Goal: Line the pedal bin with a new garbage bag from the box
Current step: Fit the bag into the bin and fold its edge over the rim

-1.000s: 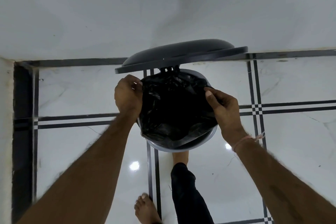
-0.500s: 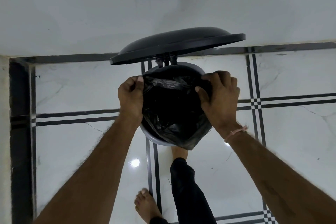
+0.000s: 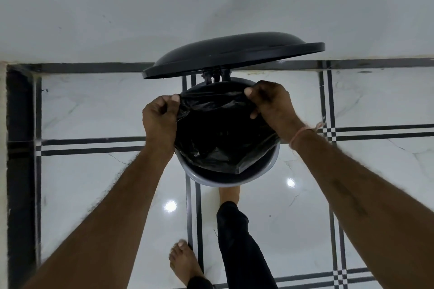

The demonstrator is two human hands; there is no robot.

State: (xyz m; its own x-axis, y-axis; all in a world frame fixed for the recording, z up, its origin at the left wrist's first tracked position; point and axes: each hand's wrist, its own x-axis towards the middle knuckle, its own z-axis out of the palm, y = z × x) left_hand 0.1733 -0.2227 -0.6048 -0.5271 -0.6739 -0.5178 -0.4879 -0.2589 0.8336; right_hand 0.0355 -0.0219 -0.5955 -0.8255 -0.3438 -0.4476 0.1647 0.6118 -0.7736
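A round grey pedal bin [image 3: 234, 179] stands on the floor by the wall, its black lid [image 3: 232, 56] raised. A black garbage bag [image 3: 218, 134] hangs open over the bin's mouth. My left hand [image 3: 159, 119] pinches the bag's rim on the left side. My right hand [image 3: 270, 105] pinches the rim at the far right, near the hinge. The bag's near edge lies loose inside the bin, not over the near rim. My right foot [image 3: 229, 195] sits at the bin's base, where the pedal is hidden. The box is not in view.
A white wall [image 3: 211, 2] rises just behind the bin. The floor [image 3: 94, 105] is glossy white marble with dark inlay lines. My left foot [image 3: 184, 263] rests on it near the bottom of the view. A dark strip runs along the left edge.
Both hands have lifted the bag's rim and stretched it wider toward the back of the bin. My right hand shifted from the right side toward the hinge. The lid stays raised.
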